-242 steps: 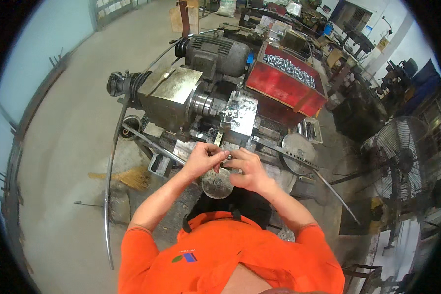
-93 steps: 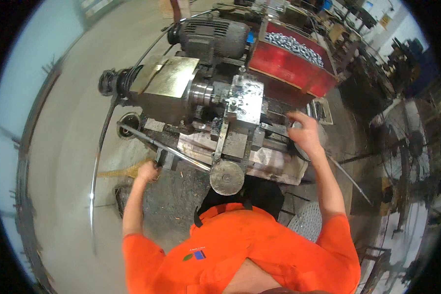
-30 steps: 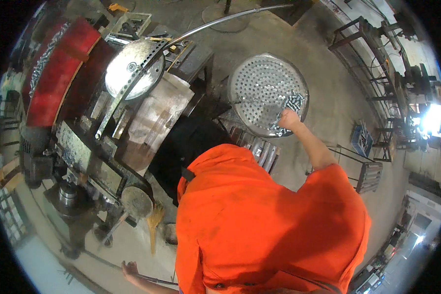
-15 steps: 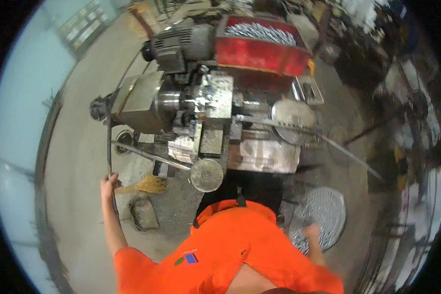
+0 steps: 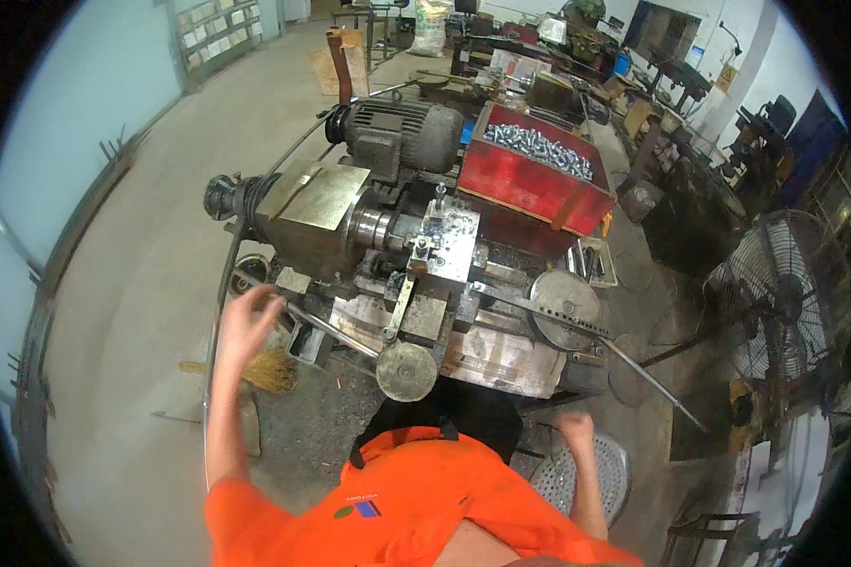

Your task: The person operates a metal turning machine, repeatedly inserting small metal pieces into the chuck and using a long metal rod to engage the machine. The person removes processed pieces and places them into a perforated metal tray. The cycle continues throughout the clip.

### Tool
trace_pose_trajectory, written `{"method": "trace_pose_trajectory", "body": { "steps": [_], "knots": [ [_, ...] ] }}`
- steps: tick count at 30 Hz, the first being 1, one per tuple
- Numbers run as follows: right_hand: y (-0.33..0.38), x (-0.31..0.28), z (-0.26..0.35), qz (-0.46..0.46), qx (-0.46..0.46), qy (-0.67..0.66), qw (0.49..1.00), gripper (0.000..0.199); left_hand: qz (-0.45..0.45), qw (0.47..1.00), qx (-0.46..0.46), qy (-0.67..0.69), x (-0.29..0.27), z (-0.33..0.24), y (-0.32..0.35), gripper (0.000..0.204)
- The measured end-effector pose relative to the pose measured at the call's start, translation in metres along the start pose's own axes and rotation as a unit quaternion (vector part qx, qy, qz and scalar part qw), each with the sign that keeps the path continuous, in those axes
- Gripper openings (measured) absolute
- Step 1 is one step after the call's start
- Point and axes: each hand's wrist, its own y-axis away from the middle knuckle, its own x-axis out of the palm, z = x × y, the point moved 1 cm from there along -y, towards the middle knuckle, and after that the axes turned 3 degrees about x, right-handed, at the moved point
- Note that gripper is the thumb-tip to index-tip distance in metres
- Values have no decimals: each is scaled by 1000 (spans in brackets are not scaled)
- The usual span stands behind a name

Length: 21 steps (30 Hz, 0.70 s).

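My left hand (image 5: 244, 326) reaches forward with its fingers apart and slightly curved, beside the upper end of a metal lever (image 5: 323, 326). Contact between the fingers and the lever cannot be made out. A long thin rod (image 5: 223, 283) runs past that wrist. The lever slants down to a round metal disc (image 5: 406, 370) at the front of a small lathe-like machine (image 5: 452, 236). My right hand (image 5: 575, 427) is closed above the edge of a round grey perforated dish (image 5: 598, 477); what it holds, if anything, is hidden.
Behind the machine a red box (image 5: 529, 194) holds many small metal parts, beside an electric motor (image 5: 402, 132). A slotted bar with a long handle (image 5: 652, 386) sticks out to the right. A floor fan (image 5: 785, 298) stands at right, a straw broom (image 5: 270, 370) at left.
My left hand has left the long rod and moved up and right to the lever's end. My right hand has risen from the dish and moved forward. The view has tilted up.
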Motion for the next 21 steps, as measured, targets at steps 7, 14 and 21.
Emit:
{"method": "trace_pose_trajectory", "body": {
  "steps": [7,14,21],
  "knots": [
    [3,50,274,54,-520,-180,833,30,384,820,-70,419,150,-105,0,40],
    [18,66,294,7,-559,-169,812,25,356,817,-74,447,155,-96,15,32],
    [12,66,322,49,-632,6,773,27,336,890,-41,306,131,-92,-1,33]
  ]
}}
